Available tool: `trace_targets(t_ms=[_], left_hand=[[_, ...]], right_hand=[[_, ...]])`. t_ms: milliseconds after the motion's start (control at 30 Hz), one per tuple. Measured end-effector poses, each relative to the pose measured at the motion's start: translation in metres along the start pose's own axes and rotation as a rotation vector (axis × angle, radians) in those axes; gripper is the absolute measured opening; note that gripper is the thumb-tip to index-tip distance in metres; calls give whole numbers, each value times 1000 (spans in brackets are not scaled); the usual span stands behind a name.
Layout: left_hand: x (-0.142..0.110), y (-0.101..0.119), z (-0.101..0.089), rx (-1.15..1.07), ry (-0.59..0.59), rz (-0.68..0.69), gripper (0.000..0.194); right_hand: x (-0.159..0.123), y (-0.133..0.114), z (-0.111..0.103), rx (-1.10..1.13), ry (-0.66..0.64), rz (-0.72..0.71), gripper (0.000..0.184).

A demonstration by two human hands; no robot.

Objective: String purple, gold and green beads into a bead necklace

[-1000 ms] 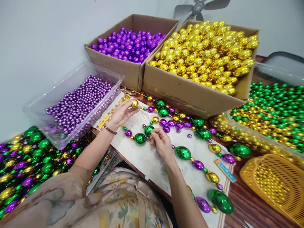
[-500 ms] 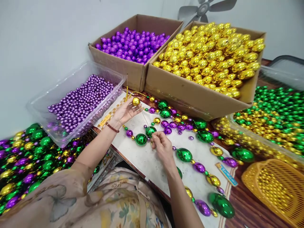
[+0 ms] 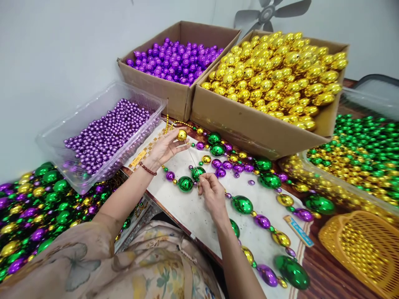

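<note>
My left hand (image 3: 166, 148) pinches a shiny gold bead (image 3: 182, 135) between thumb and fingers, above the white cloth (image 3: 174, 207). From that bead a thin string (image 3: 191, 154) runs down to my right hand (image 3: 213, 191), whose fingertips are pressed together on it. Close by the right fingertips lie a green bead (image 3: 198, 173) and another large green bead (image 3: 185, 184). A strand of green, purple and gold beads loops over the cloth around my hands, with a purple bead (image 3: 261, 220) on its right side. Loose purple beads (image 3: 227, 164) cluster beyond my right hand.
Behind stand a cardboard box of purple beads (image 3: 156, 79) and one of gold beads (image 3: 262, 128). A clear tub (image 3: 50, 141) of small purple beads is at left. On the right are a clear bin (image 3: 339, 187) and a yellow basket (image 3: 330, 228). Finished-looking strands (image 3: 46, 211) pile lower left.
My left hand has shifted slightly to the right with the gold bead. My right hand keeps its pinch on the string in nearly the same place.
</note>
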State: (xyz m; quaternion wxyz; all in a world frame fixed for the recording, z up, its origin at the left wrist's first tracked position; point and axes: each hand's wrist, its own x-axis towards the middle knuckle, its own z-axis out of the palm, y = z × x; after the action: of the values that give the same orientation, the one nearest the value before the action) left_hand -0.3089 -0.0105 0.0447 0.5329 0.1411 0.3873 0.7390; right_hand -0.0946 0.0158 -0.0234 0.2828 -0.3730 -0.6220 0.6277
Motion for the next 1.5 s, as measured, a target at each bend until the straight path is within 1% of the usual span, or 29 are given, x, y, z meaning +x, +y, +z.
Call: trace_targets(t_ms=[167,333,500,633,700,767,800,833,900,933,967,1000,1067,1100,1167,1267,1333,1367,1400,1433,1500], left_hand=[[-13,-2,10,48,-110,34,25],[-19,0,12,75,-141,48,27],[-16,2,4,115,-183,-10,29],[-19,-8,5,133,-232,-56,32],[-21,-14,5,181,-243,-70,34],[-19,-17,1,278,-240,-72,36],[-17,-17,-3,342,-209,-40,35],[-13,-16,-9,416,-149,24,34],[-3,-13,-24,606,21,202,25],[2,-11,-32,733,93,276,19],[7,-11,-40,879,134,318,13],[11,-11,-47,1035,138,323,11],[17,-16,-58,1309,71,278,12],[20,-19,-61,1398,33,258,13],[23,-26,-66,1471,-18,239,14],[28,-30,-68,1465,-21,240,12],[30,-28,-65,1398,12,243,10],[30,-25,-62,1288,36,225,9],[29,-23,-59,1120,58,193,7],[27,-20,-54,909,72,151,7],[21,-14,-43,477,60,68,13]], right_hand=[[6,-2,4,11,8,-18,21],[10,-7,2,29,-22,-18,20],[8,-7,1,9,-42,-36,19],[8,-10,7,47,-20,-41,19],[10,-13,10,85,-3,-40,19],[14,-16,10,120,17,-40,19],[15,-16,10,135,25,-38,20],[17,-17,9,149,33,-32,21],[20,-17,5,171,41,-13,22],[21,-18,3,181,43,-4,23],[21,-18,2,188,45,2,24],[21,-18,1,192,46,5,24],[21,-19,0,198,46,6,24],[21,-19,0,203,47,7,24],[20,-18,1,215,47,12,23],[19,-16,1,221,51,18,23],[18,-13,1,213,50,16,23],[18,-12,1,205,43,14,23],[17,-11,1,192,32,13,23],[17,-10,1,176,19,12,23],[15,-9,1,133,-4,10,23]])
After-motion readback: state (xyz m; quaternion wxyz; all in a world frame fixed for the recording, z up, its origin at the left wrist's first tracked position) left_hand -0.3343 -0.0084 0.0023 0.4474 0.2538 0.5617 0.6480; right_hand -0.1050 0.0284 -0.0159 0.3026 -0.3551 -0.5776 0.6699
